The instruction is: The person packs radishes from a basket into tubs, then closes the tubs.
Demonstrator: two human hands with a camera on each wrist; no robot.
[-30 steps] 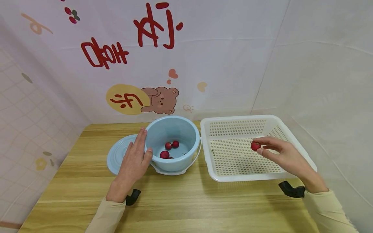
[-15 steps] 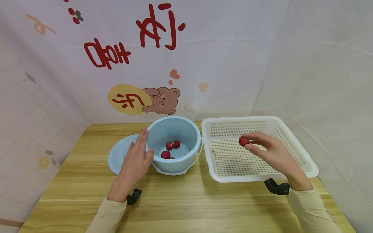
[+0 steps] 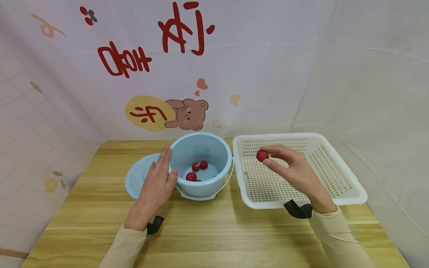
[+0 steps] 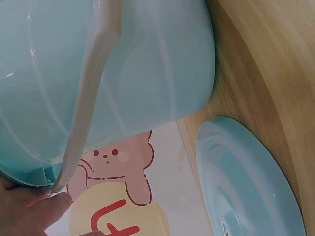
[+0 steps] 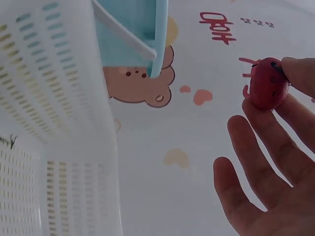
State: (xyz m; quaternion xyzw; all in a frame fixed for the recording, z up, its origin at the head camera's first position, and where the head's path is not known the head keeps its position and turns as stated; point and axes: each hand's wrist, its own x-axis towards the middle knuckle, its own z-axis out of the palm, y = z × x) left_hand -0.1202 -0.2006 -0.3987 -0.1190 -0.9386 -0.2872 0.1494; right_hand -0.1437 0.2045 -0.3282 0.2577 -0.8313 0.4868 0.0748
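A small round red radish [image 3: 262,156] is pinched between the thumb and fingertips of my right hand [image 3: 298,173], above the left part of the white plastic basket [image 3: 295,205]. In the right wrist view the radish [image 5: 269,83] shows dark marks at its end, and the other fingers stay spread. My left hand [image 3: 155,186] touches the left rim of a light blue bucket [image 3: 201,189] with its fingers extended. Several red radishes [image 3: 196,166] lie on the bucket's bottom. Part of the bottom is hidden by the front wall.
A light blue lid [image 3: 134,178] lies on the wooden table [image 3: 214,238] left of the bucket, partly under my left hand. The bucket's white handle [image 3: 229,181] hangs down its front. A green scrap [image 3: 246,175] lies in the basket. A printed cloth backdrop stands behind.
My right hand has moved left with the radish, from the middle right of the basket to its left part, and slightly up. The left hand has stayed at the bucket rim.
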